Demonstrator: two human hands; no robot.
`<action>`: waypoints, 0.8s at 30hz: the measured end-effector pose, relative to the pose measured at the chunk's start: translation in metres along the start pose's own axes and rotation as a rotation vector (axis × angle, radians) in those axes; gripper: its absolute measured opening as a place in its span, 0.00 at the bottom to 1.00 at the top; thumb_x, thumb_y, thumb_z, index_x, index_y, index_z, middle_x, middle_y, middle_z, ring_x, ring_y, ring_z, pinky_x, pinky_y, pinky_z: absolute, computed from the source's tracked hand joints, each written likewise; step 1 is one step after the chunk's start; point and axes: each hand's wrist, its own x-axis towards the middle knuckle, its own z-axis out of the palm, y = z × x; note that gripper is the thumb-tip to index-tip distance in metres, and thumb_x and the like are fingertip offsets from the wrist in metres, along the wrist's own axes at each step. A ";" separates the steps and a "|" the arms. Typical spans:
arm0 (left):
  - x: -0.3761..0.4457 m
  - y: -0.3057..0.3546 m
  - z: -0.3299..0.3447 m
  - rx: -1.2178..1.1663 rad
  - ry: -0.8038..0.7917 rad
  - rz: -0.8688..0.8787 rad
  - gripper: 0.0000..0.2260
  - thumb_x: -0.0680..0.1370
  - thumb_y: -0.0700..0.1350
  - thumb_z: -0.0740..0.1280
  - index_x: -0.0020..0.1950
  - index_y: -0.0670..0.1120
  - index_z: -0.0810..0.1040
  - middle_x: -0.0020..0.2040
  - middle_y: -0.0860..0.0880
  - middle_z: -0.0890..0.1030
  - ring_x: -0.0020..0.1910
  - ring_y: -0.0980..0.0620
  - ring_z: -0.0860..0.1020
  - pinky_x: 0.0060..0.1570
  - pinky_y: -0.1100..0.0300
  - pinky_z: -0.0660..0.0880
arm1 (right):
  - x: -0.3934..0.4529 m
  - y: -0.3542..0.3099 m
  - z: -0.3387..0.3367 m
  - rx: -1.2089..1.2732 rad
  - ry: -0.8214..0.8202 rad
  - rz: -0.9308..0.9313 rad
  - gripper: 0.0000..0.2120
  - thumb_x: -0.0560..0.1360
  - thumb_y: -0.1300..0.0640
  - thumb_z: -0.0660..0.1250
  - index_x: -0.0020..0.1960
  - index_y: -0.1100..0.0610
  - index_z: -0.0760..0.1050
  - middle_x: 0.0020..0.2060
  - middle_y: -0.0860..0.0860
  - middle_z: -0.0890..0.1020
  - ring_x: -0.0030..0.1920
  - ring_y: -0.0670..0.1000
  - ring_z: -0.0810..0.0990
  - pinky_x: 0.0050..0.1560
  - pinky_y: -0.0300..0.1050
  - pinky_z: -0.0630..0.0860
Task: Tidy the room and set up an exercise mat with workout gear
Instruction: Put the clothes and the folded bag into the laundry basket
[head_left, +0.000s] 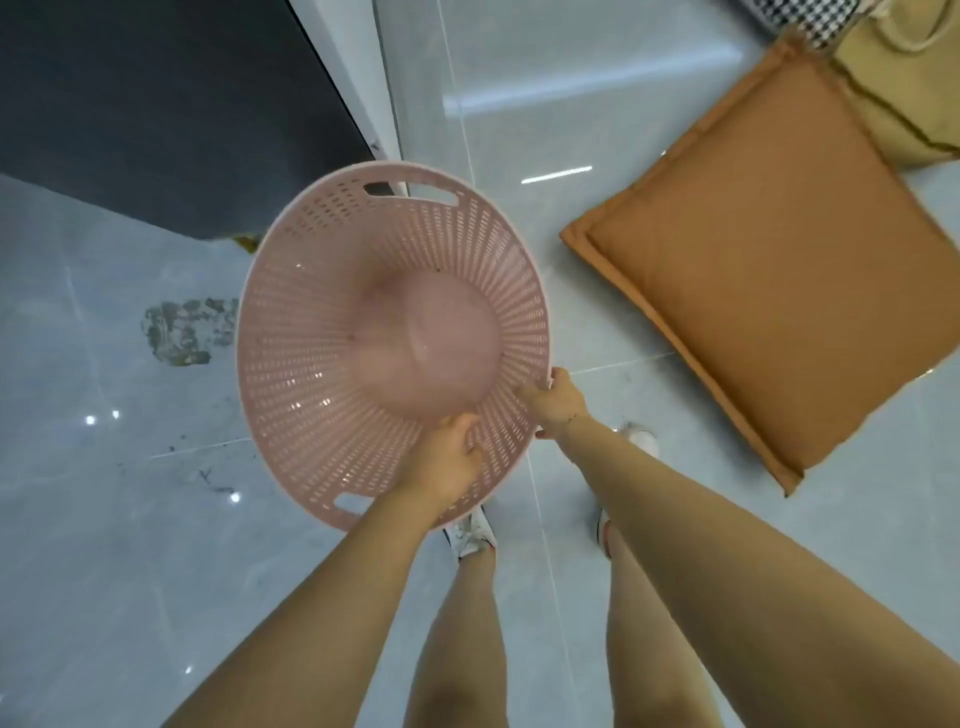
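Two hands on one big pink laundry basket (332, 291) held tipped above the grey tile floor (104, 519), orange cushion (769, 260) lying off to its right, left hand (447, 462) gripping the near rim, right hand (556, 402) pinching the rim beside it.

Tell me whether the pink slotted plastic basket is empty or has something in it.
Empty. The pink slotted plastic basket, held at its rim by the left hand and right hand, shows only its bare solid bottom.
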 end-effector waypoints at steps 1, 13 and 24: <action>0.001 -0.003 0.008 -0.017 -0.037 -0.025 0.19 0.79 0.46 0.63 0.70 0.44 0.69 0.68 0.44 0.72 0.65 0.44 0.72 0.63 0.53 0.69 | 0.008 0.003 0.006 0.034 0.002 0.005 0.15 0.76 0.56 0.62 0.62 0.57 0.68 0.56 0.57 0.78 0.51 0.58 0.79 0.53 0.57 0.79; -0.045 0.038 0.039 0.488 -0.152 0.125 0.35 0.76 0.39 0.64 0.77 0.57 0.51 0.71 0.51 0.68 0.64 0.46 0.72 0.60 0.52 0.71 | -0.034 0.022 -0.049 0.364 0.042 -0.036 0.12 0.73 0.70 0.56 0.51 0.65 0.75 0.43 0.59 0.78 0.40 0.57 0.78 0.35 0.47 0.80; -0.070 0.246 -0.022 0.687 0.110 0.336 0.37 0.61 0.37 0.76 0.67 0.59 0.73 0.52 0.58 0.83 0.41 0.57 0.82 0.32 0.64 0.74 | -0.116 -0.062 -0.230 0.592 0.037 -0.262 0.15 0.74 0.71 0.57 0.49 0.53 0.73 0.42 0.52 0.78 0.42 0.52 0.77 0.34 0.40 0.79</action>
